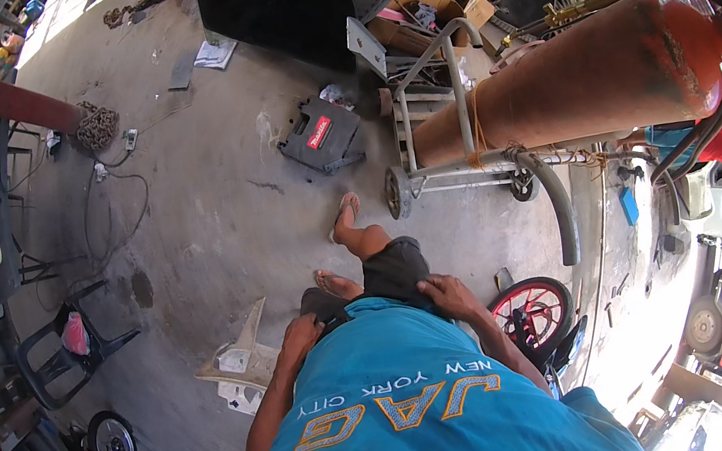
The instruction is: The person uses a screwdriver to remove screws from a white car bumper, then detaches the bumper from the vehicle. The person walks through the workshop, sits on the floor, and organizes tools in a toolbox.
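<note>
Clock read from above, 12 away from the torso.

Dark shorts (396, 272): on the wearer, spread between both hands; width runs roughly 9–3, visible right leg pointing near 12. From the left hand (302, 331) the cloth lies at 2; from the right hand (451, 294), at 10. Both hands appear in contact; neither clearly nearer. Fingers: curled at the cloth on each side; cannot tell whether pinched shut on it.

Outward: pale plastic piece (252, 354), 9 from left hand. Red-rimmed wheel (534, 316), 4 from right hand. Black tool case (323, 139), 12, well apart. Rusty cylinder (576, 84), 1–2 from right hand, long axis near 9–3.
</note>
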The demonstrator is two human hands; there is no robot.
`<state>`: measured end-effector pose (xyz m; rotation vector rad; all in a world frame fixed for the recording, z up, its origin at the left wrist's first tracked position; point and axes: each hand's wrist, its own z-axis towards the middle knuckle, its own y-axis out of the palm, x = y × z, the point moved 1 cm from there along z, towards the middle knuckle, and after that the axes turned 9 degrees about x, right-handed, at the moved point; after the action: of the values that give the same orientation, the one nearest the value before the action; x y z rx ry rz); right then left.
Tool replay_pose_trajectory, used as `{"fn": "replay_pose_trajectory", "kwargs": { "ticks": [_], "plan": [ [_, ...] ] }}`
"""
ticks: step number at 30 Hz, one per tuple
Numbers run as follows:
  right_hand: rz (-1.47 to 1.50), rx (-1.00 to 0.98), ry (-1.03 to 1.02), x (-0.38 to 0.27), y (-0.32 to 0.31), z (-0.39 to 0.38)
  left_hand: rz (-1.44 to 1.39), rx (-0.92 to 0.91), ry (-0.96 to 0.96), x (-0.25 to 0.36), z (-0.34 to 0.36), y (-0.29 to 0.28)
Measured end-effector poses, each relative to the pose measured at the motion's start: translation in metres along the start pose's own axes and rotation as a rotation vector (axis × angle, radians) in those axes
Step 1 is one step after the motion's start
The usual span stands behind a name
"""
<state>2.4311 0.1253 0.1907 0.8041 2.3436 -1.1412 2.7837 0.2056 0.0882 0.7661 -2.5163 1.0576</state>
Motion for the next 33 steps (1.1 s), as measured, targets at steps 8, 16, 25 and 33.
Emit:
{"fn": "replay_pose_trajectory", "kwargs": {
  "ticks": [8,16,25,33],
  "plan": [
    [-0.004,-0.133,0.082,-0.068,-0.023,0.089,0.073,-0.122,0.072,-0.026,0.105,-0.062],
    [0.077,-0.126,0.172,-0.083,-0.076,0.162,0.286,-0.271,0.017,0.082,0.180,-0.176],
    [0.179,-0.049,0.281,-0.090,-0.087,0.192,0.497,-0.266,0.164,0.161,0.231,-0.258],
    [0.277,0.131,0.360,-0.122,-0.066,0.245,0.568,-0.213,0.374,0.199,0.316,-0.332]
  ]
}}
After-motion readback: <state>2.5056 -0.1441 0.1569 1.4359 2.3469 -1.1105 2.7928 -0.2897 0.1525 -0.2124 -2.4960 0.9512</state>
